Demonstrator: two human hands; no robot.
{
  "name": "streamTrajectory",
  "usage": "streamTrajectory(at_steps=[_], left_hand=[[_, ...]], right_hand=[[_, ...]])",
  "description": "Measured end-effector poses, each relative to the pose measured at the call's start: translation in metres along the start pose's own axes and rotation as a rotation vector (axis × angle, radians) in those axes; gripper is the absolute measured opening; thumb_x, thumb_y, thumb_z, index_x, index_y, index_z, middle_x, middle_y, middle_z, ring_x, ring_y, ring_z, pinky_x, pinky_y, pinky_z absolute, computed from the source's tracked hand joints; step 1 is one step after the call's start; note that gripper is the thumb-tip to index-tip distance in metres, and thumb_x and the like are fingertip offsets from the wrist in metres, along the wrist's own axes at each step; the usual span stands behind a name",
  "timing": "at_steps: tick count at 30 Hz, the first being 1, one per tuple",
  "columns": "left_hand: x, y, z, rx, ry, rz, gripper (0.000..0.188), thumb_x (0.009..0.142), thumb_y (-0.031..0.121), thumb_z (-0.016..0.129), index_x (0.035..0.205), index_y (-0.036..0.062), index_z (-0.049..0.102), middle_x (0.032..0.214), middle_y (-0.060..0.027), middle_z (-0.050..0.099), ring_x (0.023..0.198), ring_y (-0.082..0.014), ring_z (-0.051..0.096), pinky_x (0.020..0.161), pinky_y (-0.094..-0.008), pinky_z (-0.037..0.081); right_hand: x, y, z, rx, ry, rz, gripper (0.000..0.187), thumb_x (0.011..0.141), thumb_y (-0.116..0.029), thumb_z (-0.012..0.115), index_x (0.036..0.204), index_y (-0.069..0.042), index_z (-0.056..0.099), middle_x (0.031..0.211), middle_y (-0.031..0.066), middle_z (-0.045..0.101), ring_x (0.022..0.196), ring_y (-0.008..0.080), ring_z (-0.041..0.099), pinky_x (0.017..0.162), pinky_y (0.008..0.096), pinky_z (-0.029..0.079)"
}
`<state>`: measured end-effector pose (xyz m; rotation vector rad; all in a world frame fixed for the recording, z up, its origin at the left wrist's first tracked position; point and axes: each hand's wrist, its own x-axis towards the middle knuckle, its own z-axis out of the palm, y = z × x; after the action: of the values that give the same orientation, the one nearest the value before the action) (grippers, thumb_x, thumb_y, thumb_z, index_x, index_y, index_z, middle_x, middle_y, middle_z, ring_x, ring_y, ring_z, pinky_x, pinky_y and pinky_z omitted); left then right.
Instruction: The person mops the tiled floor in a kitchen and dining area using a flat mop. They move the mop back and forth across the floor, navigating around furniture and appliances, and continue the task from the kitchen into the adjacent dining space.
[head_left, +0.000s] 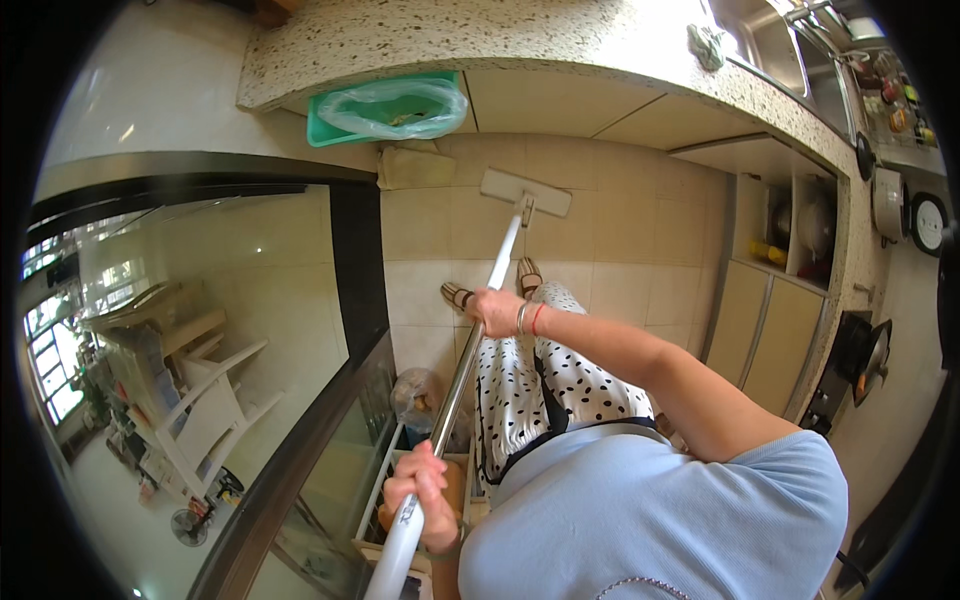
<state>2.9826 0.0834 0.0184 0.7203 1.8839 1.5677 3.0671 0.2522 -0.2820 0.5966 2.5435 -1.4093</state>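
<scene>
A flat mop [508, 249] slants away from me, its white and metal pole running from beside my body down to the floor. My left hand [420, 492] is wrapped round the upper white part of the pole. Lower down, my right hand [495, 312] grips the same pole, with a bracelet and a red string on that wrist. The pale rectangular mop head [526, 192] rests on the tiles ahead of my sandals [458, 295]. Its underside is hidden.
A green bin [322, 120] with a clear liner sits under the speckled counter [400, 35]. A folded cloth [415, 167] lies on the floor. A dark-framed glass door [357, 240] stands at left, a storage rack [372, 490] beside my legs, cabinets [770, 330] at right.
</scene>
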Motion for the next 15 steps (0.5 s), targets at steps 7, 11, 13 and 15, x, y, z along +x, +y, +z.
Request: streamTrajectory(at_steps=[7, 11, 13, 15], left_hand=[[-0.003, 0.018, -0.017, -0.037, 0.01, 0.085, 0.014, 0.09, 0.004, 0.055, 0.084, 0.0054, 0.043, 0.07, -0.0093, 0.054, 0.069, -0.0209, 0.055, 0.089, -0.0492, 0.049], [0.018, 0.013, -0.002, -0.096, -0.057, 0.171, 0.014, 0.091, 0.008, 0.052, 0.083, 0.0081, 0.04, 0.071, -0.0075, 0.048, 0.071, -0.0196, 0.05, 0.095, -0.0518, 0.045], [0.024, 0.005, 0.001, -0.122, -0.051, 0.158, 0.015, 0.09, 0.008, 0.053, 0.083, 0.0084, 0.041, 0.072, -0.0078, 0.049, 0.072, -0.0198, 0.051, 0.097, -0.0522, 0.045], [0.028, -0.012, 0.008, -0.128, -0.027, 0.166, 0.016, 0.09, 0.007, 0.054, 0.083, 0.0082, 0.04, 0.072, -0.0078, 0.049, 0.074, -0.02, 0.051, 0.097, -0.0522, 0.044]], right_hand=[[-0.012, -0.046, -0.021, 0.01, -0.242, 0.044, 0.019, 0.079, -0.026, 0.063, 0.085, -0.007, 0.064, 0.098, 0.0151, 0.063, 0.099, 0.0343, 0.062, 0.079, 0.0464, 0.054], [-0.001, -0.028, -0.044, -0.013, -0.18, 0.017, 0.019, 0.081, -0.024, 0.06, 0.089, -0.007, 0.063, 0.1, 0.0176, 0.062, 0.095, 0.0363, 0.063, 0.078, 0.0462, 0.054], [0.01, -0.023, -0.06, -0.035, -0.158, 0.013, 0.018, 0.081, -0.024, 0.06, 0.087, -0.008, 0.064, 0.098, 0.0173, 0.062, 0.094, 0.0357, 0.063, 0.079, 0.0463, 0.054], [0.025, -0.009, -0.071, -0.067, -0.14, 0.015, 0.012, 0.078, -0.018, 0.06, 0.083, -0.007, 0.062, 0.094, 0.0164, 0.062, 0.093, 0.0345, 0.062, 0.079, 0.0448, 0.053]])
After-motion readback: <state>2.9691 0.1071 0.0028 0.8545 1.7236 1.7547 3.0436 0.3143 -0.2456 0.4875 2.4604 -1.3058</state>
